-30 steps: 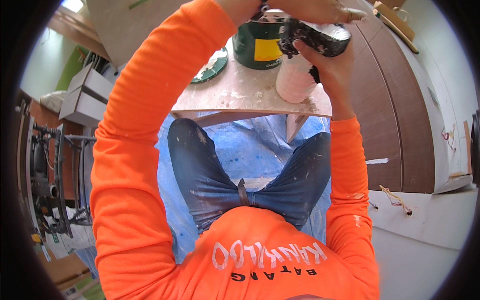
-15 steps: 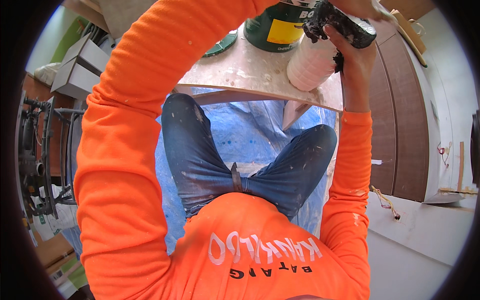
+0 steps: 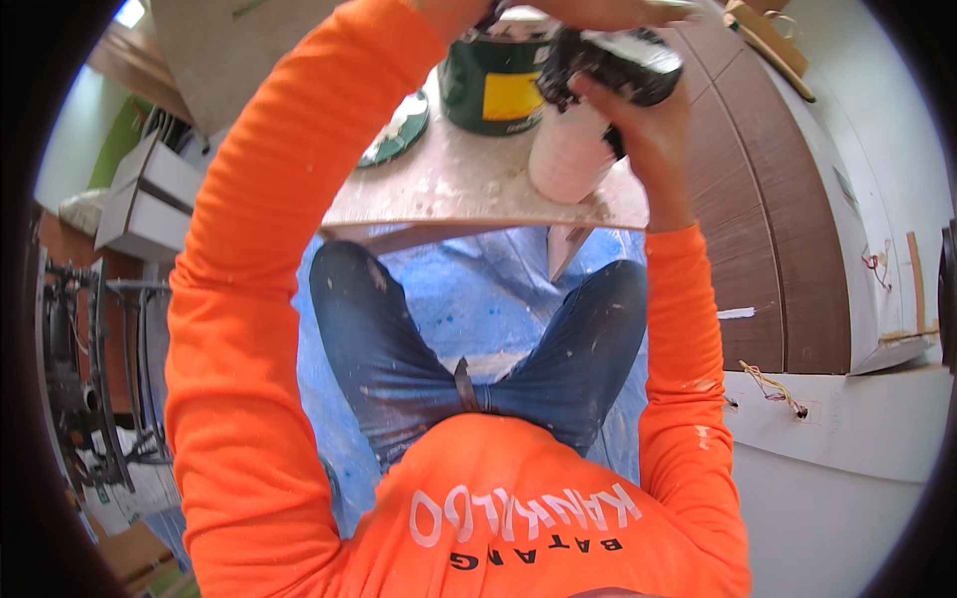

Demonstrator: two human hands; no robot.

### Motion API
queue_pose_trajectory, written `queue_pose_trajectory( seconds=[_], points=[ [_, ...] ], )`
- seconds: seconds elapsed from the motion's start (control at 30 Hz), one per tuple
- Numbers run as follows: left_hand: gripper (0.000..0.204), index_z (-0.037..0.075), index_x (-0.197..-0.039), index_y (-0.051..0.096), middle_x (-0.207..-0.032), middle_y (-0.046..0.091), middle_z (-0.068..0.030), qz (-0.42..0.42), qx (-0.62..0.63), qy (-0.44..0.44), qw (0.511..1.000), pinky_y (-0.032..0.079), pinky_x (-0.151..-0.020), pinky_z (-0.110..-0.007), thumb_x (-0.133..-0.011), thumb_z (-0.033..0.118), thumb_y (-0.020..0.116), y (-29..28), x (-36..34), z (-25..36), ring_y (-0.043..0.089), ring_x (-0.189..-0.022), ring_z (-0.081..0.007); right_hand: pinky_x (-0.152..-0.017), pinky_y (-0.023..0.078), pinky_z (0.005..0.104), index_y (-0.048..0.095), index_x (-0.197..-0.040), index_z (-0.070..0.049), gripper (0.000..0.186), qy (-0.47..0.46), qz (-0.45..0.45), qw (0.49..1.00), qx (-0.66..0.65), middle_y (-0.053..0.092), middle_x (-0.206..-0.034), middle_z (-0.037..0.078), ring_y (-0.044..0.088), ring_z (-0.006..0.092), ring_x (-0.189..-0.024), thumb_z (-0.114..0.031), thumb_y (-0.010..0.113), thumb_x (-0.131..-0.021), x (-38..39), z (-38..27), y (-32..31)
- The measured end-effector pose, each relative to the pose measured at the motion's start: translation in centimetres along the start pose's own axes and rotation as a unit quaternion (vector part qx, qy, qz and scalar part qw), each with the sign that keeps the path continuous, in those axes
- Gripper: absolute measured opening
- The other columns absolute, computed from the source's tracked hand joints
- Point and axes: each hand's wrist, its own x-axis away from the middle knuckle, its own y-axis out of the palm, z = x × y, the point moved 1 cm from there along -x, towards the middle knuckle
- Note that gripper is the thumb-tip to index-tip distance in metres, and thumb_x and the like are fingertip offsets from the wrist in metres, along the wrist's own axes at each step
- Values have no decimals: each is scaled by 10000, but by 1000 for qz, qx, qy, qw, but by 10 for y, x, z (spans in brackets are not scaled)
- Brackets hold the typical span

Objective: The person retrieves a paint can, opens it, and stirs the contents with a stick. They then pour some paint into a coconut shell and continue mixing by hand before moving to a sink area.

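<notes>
My right hand [image 3: 653,135] is closed around a black, lumpy block-like thing [image 3: 620,72], its thumb across the near side. White paste is smeared on the black thing's upper face; its exact kind does not show. Just below it stands a pale, ribbed plastic container [image 3: 570,159] near the board's edge. My left hand [image 3: 608,12] reaches over at the top edge, blurred and partly cut off, so its grip is unclear. Beneath it sits a dark green pail [image 3: 490,85] with a yellow label. A green lid [image 3: 401,130] with white paste lies left of the pail.
The pale work board [image 3: 439,194] spans the space in front of my knees. Blue sheeting [image 3: 469,274] covers the floor under it. Brown panels [image 3: 743,219] lie along the right, near loose wires [image 3: 773,389]. A black metal frame [image 3: 90,369] and a white box [image 3: 150,204] stand left.
The board and the things on it appear lower and further left in view. My left hand has shifted a little left at the top. My right hand still grips the black thing.
</notes>
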Motion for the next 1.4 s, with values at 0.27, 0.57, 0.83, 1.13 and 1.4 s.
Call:
queue_pose_trajectory(
  seconds=[0.27,0.57,0.83,1.13,1.4],
  points=[
    [518,70,-1537,482,-1424,591,-196,225,146,-13,963,446,-1085,-499,-1028,158,527,29,-7,-7,578,-1303,-371,-998,564,345,432,-1416,-2,971,26,1,999,-44,623,-1283,133,649,205,-1166,-114,1003,-639,6,1,-3],
    [480,200,-1575,472,-1643,447,-58,81,141,-59,985,189,-1216,-732,-1135,356,364,9,-2,0,409,-1525,-324,-1036,525,355,442,-1433,-7,1006,34,29,997,-58,625,-1289,127,627,211,-1193,-168,1011,-619,8,-4,-3],
    [428,153,-1411,627,-1633,465,-88,156,277,-37,947,100,-1251,-684,-1155,345,344,25,-1,5,357,-1554,-310,-1053,514,356,431,-1448,-18,1024,29,35,998,-37,627,-1297,132,629,227,-1206,-203,1012,-624,8,-11,-7],
    [538,81,-1141,761,-1631,465,-107,182,218,-67,956,45,-1255,-672,-1153,384,317,30,-1,5,334,-1565,-300,-1042,514,366,450,-1443,-37,995,47,31,998,-29,644,-1286,120,639,227,-1195,-209,1001,-632,10,-19,-7],
    [647,61,-1204,766,-1634,460,-108,138,379,-95,910,-7,-1265,-637,-1132,526,322,15,-5,15,263,-1589,-319,-1027,516,363,473,-1421,-46,967,26,42,999,-19,651,-1267,112,646,228,-1177,-224,1001,-631,9,-16,-8]
  ],
)
